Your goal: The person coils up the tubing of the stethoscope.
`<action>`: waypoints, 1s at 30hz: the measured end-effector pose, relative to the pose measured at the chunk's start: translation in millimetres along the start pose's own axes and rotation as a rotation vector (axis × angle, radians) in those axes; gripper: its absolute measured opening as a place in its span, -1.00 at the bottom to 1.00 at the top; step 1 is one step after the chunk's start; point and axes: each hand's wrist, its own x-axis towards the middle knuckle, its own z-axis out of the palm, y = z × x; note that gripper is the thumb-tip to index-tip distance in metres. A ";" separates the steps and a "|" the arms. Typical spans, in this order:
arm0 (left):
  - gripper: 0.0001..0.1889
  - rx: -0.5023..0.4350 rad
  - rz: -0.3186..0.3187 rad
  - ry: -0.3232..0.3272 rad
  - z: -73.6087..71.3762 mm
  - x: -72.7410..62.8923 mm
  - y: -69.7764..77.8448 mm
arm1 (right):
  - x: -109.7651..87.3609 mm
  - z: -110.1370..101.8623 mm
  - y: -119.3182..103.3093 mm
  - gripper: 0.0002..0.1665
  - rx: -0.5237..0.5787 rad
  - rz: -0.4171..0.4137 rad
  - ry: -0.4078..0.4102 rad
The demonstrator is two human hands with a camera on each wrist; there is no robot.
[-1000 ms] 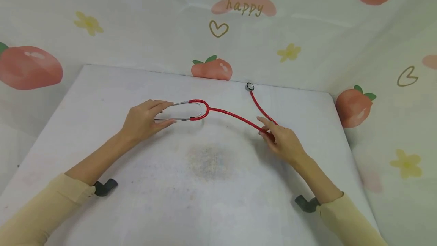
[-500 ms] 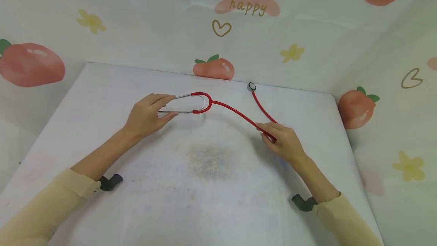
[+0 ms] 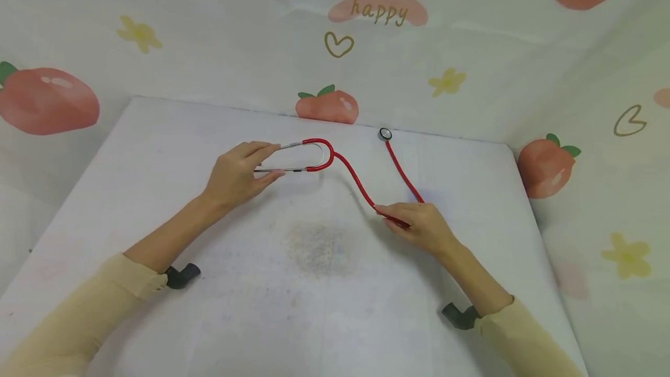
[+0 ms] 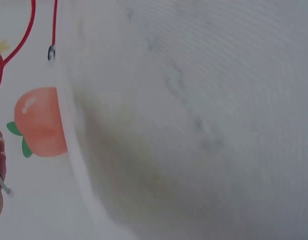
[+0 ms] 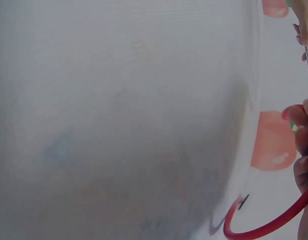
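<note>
A red stethoscope with silver metal ear tubes stretches between my two hands. My left hand grips the metal ear tubes, one by the fingers and the other by the thumb; the earpieces are hidden behind the hand in the head view. The red tubing sags in a curve to my right hand, which pinches it between thumb and fingers. Beyond that hand the tubing runs back to the round chest piece near the table's far edge. In the right wrist view, the tubing loops below the fingers.
The white table has a dark smudge at its middle. Behind it hangs a light cloth backdrop printed with peaches, flowers and hearts. A black strap piece sticks out at the left cuff, another black piece at the right.
My left hand has moved right and slightly away with the ear tubes. My right hand has closed on the tubing and come left and nearer, and the tubing between the hands sags more.
</note>
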 end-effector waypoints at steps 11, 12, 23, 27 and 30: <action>-0.46 -0.033 0.044 0.010 11.7 8.1 10.1 | 16.3 -0.6 -10.0 -0.69 0.002 -0.026 0.023; -0.46 -0.037 0.046 0.012 12.9 9.1 11.0 | 18.1 -1.1 -11.0 -0.70 0.009 -0.025 0.023; -0.45 -0.032 0.056 -0.030 22.8 16.7 23.2 | 33.4 -3.2 -17.3 -0.77 0.120 -0.011 -0.022; -0.45 -0.041 0.064 -0.053 27.0 16.1 27.0 | 37.8 -3.2 -18.9 -0.76 0.172 0.008 -0.061; -0.44 -0.049 0.071 -0.079 29.9 14.4 29.6 | 39.8 -2.9 -19.8 -0.72 0.194 0.021 -0.086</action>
